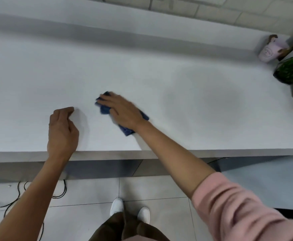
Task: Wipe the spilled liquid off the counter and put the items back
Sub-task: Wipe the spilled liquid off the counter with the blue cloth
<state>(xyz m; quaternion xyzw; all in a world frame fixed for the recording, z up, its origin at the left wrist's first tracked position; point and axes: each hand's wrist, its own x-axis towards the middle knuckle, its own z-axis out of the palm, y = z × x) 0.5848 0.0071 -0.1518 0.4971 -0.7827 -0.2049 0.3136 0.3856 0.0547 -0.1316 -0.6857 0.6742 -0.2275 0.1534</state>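
Blue cloth (126, 130) under my right hand (125, 111) on the white counter (194, 84).
Its fingers (105, 100) press flat; my left hand (62, 131) rests loosely curled near the front edge, holding nothing.

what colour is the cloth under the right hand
Blue: the cloth under the right hand, seen in the head view.
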